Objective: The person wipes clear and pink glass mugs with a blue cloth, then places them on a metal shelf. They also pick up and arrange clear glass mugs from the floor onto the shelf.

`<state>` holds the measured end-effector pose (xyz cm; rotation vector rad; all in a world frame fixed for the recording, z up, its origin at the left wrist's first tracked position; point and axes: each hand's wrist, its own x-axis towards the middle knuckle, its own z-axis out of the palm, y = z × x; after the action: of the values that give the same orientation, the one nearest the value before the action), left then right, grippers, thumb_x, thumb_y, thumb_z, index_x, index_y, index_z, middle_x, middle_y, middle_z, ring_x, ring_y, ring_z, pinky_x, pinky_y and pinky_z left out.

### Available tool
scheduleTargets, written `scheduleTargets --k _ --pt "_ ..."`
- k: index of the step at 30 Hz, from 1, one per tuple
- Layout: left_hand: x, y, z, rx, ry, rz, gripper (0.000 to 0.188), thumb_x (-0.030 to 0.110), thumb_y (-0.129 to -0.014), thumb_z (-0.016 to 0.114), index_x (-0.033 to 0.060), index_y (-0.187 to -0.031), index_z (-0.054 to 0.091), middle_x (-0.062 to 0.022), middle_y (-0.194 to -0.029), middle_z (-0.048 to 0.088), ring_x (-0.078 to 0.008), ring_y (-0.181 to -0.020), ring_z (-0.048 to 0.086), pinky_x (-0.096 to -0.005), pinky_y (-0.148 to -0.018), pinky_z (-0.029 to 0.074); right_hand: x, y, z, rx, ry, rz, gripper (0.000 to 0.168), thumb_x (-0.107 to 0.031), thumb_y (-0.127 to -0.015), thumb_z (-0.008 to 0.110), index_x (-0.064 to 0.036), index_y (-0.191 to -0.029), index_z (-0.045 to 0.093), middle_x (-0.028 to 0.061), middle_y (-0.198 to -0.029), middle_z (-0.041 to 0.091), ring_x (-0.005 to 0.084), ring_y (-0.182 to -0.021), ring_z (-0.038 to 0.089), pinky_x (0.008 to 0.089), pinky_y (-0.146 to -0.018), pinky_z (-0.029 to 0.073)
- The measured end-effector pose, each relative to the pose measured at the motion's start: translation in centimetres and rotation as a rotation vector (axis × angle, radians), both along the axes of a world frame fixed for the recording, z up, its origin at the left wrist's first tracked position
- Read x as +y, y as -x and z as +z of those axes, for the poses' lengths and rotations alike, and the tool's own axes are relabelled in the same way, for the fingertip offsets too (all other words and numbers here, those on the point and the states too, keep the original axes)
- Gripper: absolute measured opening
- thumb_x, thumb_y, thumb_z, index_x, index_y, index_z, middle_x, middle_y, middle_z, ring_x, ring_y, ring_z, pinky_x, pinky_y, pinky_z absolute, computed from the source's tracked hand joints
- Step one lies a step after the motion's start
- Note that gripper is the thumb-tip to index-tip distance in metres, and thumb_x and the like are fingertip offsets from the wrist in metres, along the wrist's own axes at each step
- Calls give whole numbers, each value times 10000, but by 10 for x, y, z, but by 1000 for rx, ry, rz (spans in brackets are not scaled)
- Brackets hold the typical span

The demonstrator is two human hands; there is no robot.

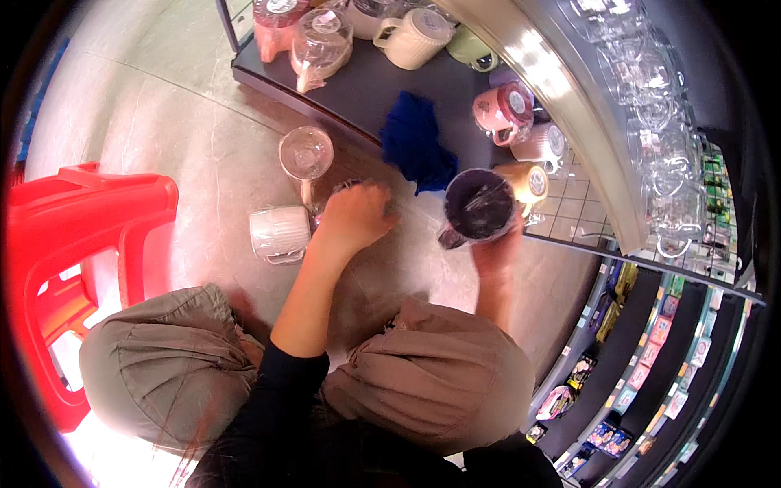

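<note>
My right hand [497, 250], blurred, holds a dark purple mug [481, 204] in clear plastic wrap, its opening facing up. The mug is beside the edge of the low dark shelf [360, 79]. Over the floor, my left hand [357, 213] is bent down on or just above a wrapped item that it mostly hides; its fingertips are out of sight. Left of that hand, a white ribbed mug [280, 233] in plastic lies on its side. A beige mug [306, 152] stands beyond it, handle towards me. A crumpled blue cloth [418, 140] lies on the shelf, hanging over its edge.
Wrapped cream [415, 39], pink [503, 110] and yellow mugs [529, 182] are on the low shelf. Above it, a metal-edged shelf [549, 73] carries clear glass mugs [662, 158]. A red plastic stool [79, 213] stands left. Shelves with packaged goods [640, 366] are at right.
</note>
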<state>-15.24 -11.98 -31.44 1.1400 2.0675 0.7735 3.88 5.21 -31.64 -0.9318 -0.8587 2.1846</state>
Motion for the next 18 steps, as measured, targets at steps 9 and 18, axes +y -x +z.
scheduleTargets --k 9,18 --pt "37 -49 29 -634 -383 2 560 291 -864 627 63 -1331 419 -232 -1151 584 -353 -1002 602 -392 -839 473 -52 -15 -25 -137 121 -77 459 -367 -953 452 -57 -1288 497 133 -1222 575 235 -1057 596 375 -885 503" --pt "36 -66 -44 106 -63 31 145 23 -737 551 -10 -865 612 -229 -786 654 -391 -757 655 -456 -716 535 39 -24 15 -1337 -1656 -357 641 -301 -754 770 -12 -1256 496 186 -1201 560 357 -1132 523 451 -876 472"
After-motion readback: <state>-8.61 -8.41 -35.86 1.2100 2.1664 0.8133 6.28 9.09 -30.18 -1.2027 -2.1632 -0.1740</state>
